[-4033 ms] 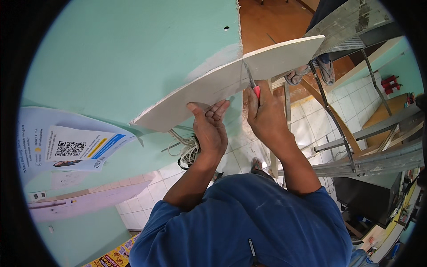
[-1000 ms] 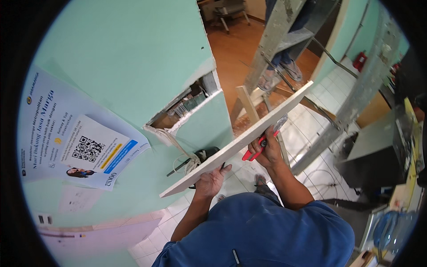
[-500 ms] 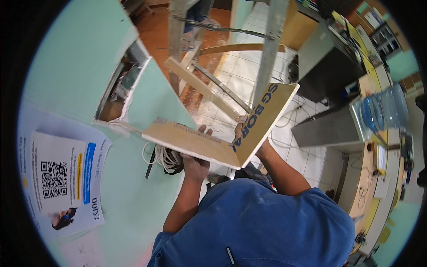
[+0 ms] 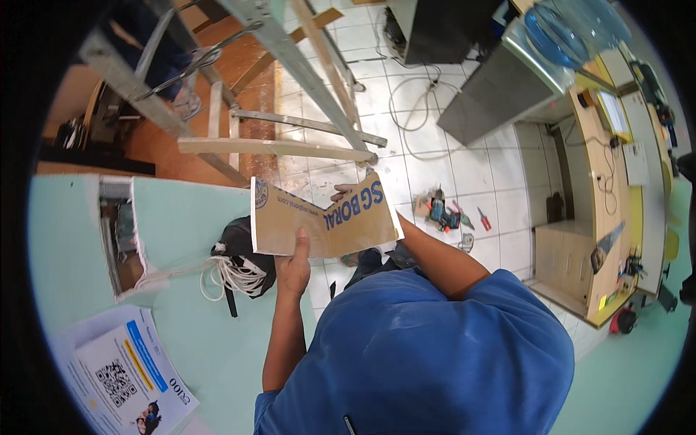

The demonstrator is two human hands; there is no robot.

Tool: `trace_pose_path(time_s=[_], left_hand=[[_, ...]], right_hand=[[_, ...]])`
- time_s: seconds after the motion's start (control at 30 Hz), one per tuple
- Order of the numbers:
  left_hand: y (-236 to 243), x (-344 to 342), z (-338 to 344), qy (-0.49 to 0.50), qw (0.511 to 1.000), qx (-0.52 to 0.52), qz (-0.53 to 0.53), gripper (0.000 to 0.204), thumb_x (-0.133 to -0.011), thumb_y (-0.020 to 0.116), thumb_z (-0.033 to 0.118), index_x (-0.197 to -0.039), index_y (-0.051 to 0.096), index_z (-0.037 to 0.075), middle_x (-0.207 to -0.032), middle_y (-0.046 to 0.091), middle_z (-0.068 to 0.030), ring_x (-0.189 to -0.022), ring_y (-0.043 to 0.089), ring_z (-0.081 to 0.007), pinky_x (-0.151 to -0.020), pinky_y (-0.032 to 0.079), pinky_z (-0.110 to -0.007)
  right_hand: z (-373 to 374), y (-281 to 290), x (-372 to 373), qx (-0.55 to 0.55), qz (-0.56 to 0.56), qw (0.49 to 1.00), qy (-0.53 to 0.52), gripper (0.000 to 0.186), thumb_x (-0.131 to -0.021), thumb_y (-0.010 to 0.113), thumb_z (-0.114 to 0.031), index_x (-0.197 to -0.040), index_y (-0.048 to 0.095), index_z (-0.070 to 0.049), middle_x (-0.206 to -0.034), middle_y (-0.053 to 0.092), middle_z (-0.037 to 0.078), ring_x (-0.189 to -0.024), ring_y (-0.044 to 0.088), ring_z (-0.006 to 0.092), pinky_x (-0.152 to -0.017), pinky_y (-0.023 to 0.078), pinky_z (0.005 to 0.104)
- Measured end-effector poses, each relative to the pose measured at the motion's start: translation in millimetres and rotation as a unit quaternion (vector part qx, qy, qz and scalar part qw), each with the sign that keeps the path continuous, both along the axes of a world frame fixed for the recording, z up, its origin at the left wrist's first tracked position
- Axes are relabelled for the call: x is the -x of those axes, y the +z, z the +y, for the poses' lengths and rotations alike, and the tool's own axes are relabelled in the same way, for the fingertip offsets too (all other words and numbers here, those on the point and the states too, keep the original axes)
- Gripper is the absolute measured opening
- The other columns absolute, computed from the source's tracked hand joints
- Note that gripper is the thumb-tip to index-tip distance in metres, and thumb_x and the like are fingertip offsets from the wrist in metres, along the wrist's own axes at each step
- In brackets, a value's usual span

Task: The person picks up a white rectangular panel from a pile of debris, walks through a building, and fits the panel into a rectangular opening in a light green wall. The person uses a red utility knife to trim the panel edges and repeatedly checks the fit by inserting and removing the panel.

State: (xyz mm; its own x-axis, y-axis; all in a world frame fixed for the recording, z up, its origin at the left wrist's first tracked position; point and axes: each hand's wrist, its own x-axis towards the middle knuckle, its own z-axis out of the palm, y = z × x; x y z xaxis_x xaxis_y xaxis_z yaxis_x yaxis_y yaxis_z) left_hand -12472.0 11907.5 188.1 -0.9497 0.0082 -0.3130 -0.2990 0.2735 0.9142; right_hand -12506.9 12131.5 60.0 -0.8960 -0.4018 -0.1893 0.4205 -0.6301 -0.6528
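A plasterboard piece, creased and folded at an angle, shows its brown printed paper side in front of my chest. My left hand grips it at the lower left, thumb over the brown face. My right hand holds it from behind, fingertips at the upper edge and most of the hand hidden. A black bag with coiled white cable lies left of the board, beside a mint wall with a rough rectangular hole.
A metal stepladder and wooden pieces stand ahead, with a person's foot on the left side. Power tools and red-handled snips lie on the tiles. A desk, grey cabinet and water bottle are at right.
The board, straight earlier, is bent along a break and held lower and flatter in view. The red-handled tool no longer shows in my right hand. My view has swung rightward.
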Motion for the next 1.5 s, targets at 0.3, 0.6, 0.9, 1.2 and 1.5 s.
trace_pose_path(time_s=[0.3,0.6,0.9,1.2,1.5], left_hand=[[-17,-18,54,0.002,0.992,0.074,-0.1,0.054,-0.103,0.054,0.04,-0.132,0.055,-0.006,-0.125,0.063,-0.0226,-0.117,0.06,-0.0313,-0.102,0.045,-0.042],[-7,-28,13,-0.121,0.956,0.269,-0.005,0.048,-0.097,0.064,0.035,-0.126,0.061,-0.003,-0.119,0.068,-0.02,-0.105,0.067,-0.0319,-0.09,0.051,-0.039],[-27,-48,-62,-0.131,0.956,0.249,-0.088,0.042,-0.09,0.069,0.027,-0.123,0.066,0.002,-0.118,0.069,-0.0235,-0.108,0.067,-0.0353,-0.094,0.051,-0.041],[-67,-83,-134,-0.136,0.933,0.318,-0.098,0.059,-0.085,0.072,0.042,-0.115,0.063,-0.007,-0.116,0.065,-0.0299,-0.11,0.063,-0.0419,-0.094,0.05,-0.045],[-59,-107,-177,-0.096,0.951,0.273,-0.108,0.061,-0.084,0.071,0.043,-0.118,0.065,-0.007,-0.117,0.066,-0.0304,-0.111,0.065,-0.0405,-0.095,0.051,-0.043]], right_hand=[[89,-95,-65,0.191,-0.266,0.944,-0.041,0.079,-0.096,0.042,-0.071,-0.147,0.046,-0.011,-0.134,0.06,0.02,-0.117,0.062,0.0364,-0.095,0.054,0.0517],[133,-52,-96,-0.021,-0.214,0.959,0.183,0.054,-0.095,0.067,-0.036,-0.133,0.058,0.0,-0.106,0.073,0.012,-0.088,0.071,0.0212,-0.077,0.057,0.0327],[25,-35,-80,-0.423,0.182,0.779,0.426,0.053,-0.091,0.07,-0.04,-0.128,0.063,-0.003,-0.101,0.073,0.015,-0.091,0.07,0.0227,-0.08,0.055,0.0365],[-108,30,-88,-0.535,0.48,0.526,0.455,0.059,-0.091,0.058,-0.04,-0.128,0.052,0.006,-0.117,0.06,0.03,-0.107,0.063,0.0445,-0.094,0.051,0.049],[-207,16,-101,-0.55,0.533,0.476,0.432,0.05,-0.1,0.05,-0.037,-0.133,0.054,0.0,-0.128,0.057,0.028,-0.114,0.062,0.0411,-0.095,0.052,0.0482]])
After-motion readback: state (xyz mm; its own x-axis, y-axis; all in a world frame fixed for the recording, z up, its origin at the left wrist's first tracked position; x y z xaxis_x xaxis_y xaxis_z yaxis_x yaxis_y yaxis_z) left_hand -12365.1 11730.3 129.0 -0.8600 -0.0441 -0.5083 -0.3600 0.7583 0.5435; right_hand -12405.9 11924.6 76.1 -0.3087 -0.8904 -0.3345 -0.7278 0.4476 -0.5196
